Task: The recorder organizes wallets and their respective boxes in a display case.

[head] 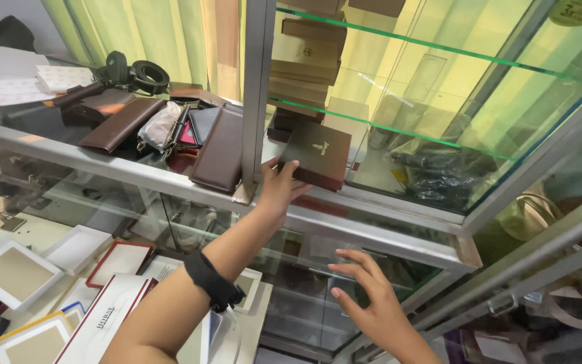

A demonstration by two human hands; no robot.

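While the left hand (pixel 281 185) closes on the near-left corner of a flat dark brown box (pixel 319 152) — thumb on top, fingers under — the right hand (pixel 366 300) hovers with its fingers spread and empty above the sloping glass front (pixel 304 259) of the lower case, touching nothing that I can make out. The box sits tilted at the mouth of the display cabinet, half over the metal sill (pixel 385 232), just at three o'clock of the aluminium upright (pixel 257 94).

To judge by the grip, the box is mid-handling at the cabinet's edge. Any further shift calls for a level carry that clears the upright and the green-edged glass shelf (pixel 405 128) above.

The box looks like rigid card with a matte, lightly textured skin and a small gilt emblem; its corners are crisp. At twelve o'clock of it stands a stack of tan boxes (pixel 308 54) of like shape. A black wristband (pixel 213 280) rings the left forearm.

At nine o'clock of the left hand, long brown leather wallets (pixel 220 152) lie on the countertop, smooth and softly glossy, with a coiled black belt (pixel 146 74) beyond at ten. At seven o'clock, open white-lined gift boxes (pixel 15 273) lie scattered — shallow, square, thin-walled.
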